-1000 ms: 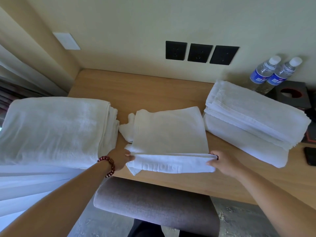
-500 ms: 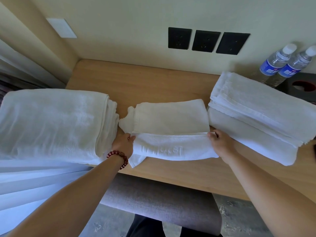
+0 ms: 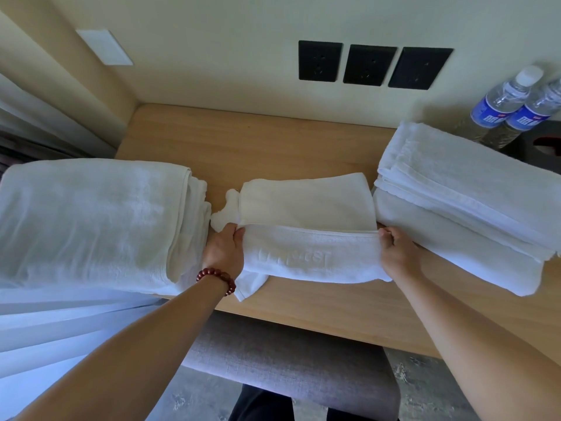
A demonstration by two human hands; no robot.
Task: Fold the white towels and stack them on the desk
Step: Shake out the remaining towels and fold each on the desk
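Observation:
A small white towel [image 3: 306, 205] lies in the middle of the wooden desk [image 3: 273, 147], its near part turned over into a flap with embossed letters [image 3: 303, 256]. My left hand [image 3: 224, 253], with a red bead bracelet on the wrist, pinches the flap's left corner. The flap's right corner is pinched by my right hand [image 3: 396, 253]. A big folded white towel [image 3: 91, 220] lies at the left. On the right rests a stack of folded white towels [image 3: 467, 205].
Two water bottles [image 3: 513, 101] stand at the back right beside a dark box [image 3: 546, 147]. Three black wall sockets [image 3: 370, 65] sit above the desk. A grey chair back [image 3: 288, 360] is under the desk's near edge. White cloth [image 3: 45, 344] hangs at the lower left.
Both hands have carried the towel's near edge up and away from me, so the flap now covers the near half. The view has shifted slightly.

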